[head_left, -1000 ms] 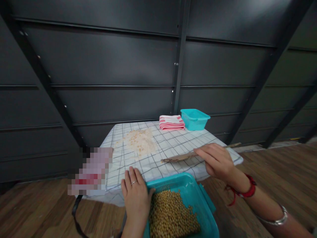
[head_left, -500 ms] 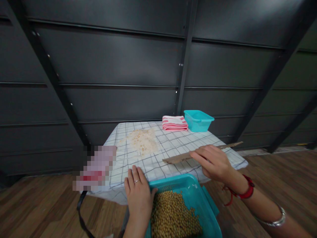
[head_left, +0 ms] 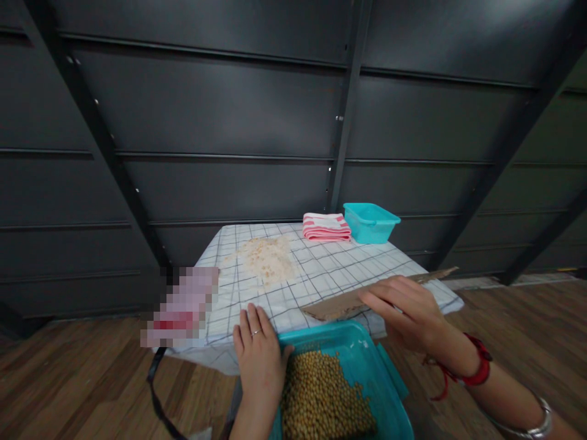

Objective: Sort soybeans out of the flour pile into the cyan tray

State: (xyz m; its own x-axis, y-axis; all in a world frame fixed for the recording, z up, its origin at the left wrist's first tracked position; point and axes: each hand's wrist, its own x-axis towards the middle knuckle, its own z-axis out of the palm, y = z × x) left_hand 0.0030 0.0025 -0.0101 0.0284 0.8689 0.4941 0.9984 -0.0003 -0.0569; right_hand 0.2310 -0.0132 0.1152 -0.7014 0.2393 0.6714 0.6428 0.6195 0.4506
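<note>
My left hand (head_left: 259, 360) grips the near-left rim of a teal tub (head_left: 355, 342) that holds several tan beans (head_left: 323, 397); its fingers lie on the checked tablecloth (head_left: 321, 275). My right hand (head_left: 408, 308) is closed on a long brown cardboard strip (head_left: 334, 305), held just above the tub's far edge. A pile of pale grains (head_left: 268, 260) lies on the cloth further back, apart from both hands.
A folded red-and-white striped towel (head_left: 326, 227) and a small empty teal tub (head_left: 370, 222) sit at the table's far edge. A blurred patch (head_left: 183, 302) covers the table's left corner. Dark metal wall panels stand behind; wooden floor surrounds the table. A black strap (head_left: 160, 397) hangs below.
My right hand has drawn the cardboard strip nearer, toward the bean tub. The camera shifted slightly. My left hand has stayed on the tub's rim.
</note>
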